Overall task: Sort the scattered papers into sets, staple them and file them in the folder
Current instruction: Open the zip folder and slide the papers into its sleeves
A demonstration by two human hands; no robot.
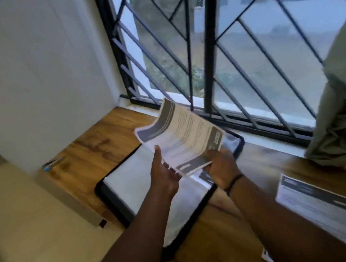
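Viewpoint: head-worn, one wide-angle view only.
Facing: forward and down — along both forearms toward the wooden ledge [108,136] and barred window [205,41].
Nearness: close — the left hand [164,172] and right hand [222,168] sit mid-frame.
Edges: lines bow noticeably.

White wall [31,71] far left, barred window [211,40] far across, grey daylight, wooden desk [104,143] beneath, glossy cream tiled floor [29,244] near left, pale green curtain [345,100] right
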